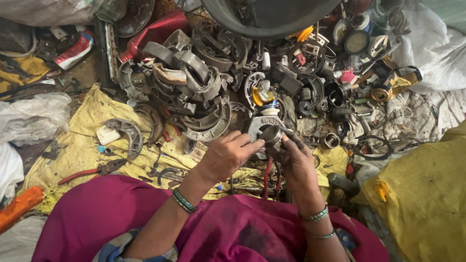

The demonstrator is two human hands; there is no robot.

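Both hands meet over a small round grey metal part (270,134) held in front of me. My left hand (228,154) grips it from the left with thumb and fingers. My right hand (297,162) closes around its right side. Green bangles sit on both wrists. A grey metal bracket (256,124) lies just beyond the part. Red-handled tool grips (268,175) poke out below my hands.
A heap of curved grey brake shoes (194,82) and mixed scrap fills the floor ahead. Red-handled pliers (92,171) lie on the yellow sack (82,150) at left. A dark tub (267,17) stands at the top. White bags (432,53) and a yellow sack (427,194) flank the right.
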